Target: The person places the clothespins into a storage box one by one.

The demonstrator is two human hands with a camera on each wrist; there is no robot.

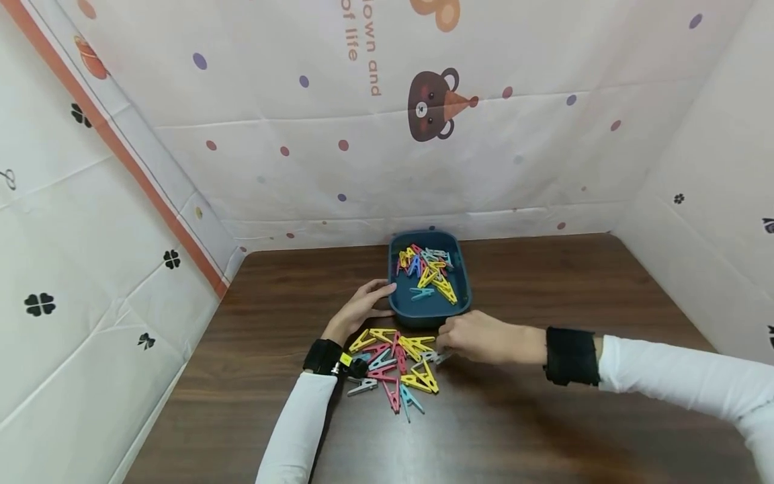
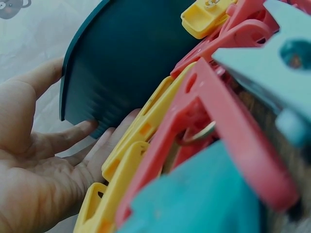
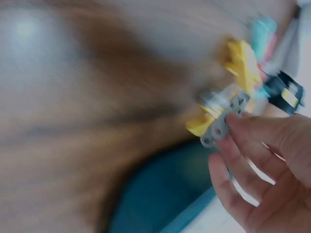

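Observation:
My left hand (image 1: 358,310) rests its fingertips against the near left corner of a dark blue plastic basin (image 1: 431,310). In the left wrist view, those fingers lie along the basin's outer wall (image 2: 121,58). Thumb and fingers of my right hand (image 1: 478,336) pinch a grey clothespin (image 3: 219,127), just in front of the basin and at the right edge of a loose pile. That pile has yellow clothespins (image 1: 417,382), pink clothespins (image 1: 393,396), light blue clothespins (image 1: 410,402) and grey ones. More coloured clothespins (image 1: 428,274) lie inside the basin.
Everything stands on a dark brown wood-grain table (image 1: 242,390). Behind it hangs a white printed cloth (image 1: 302,175), with similar cloth on the left and right sides. Black bands (image 1: 571,356) circle both wrists; the pile lies close beside the left one.

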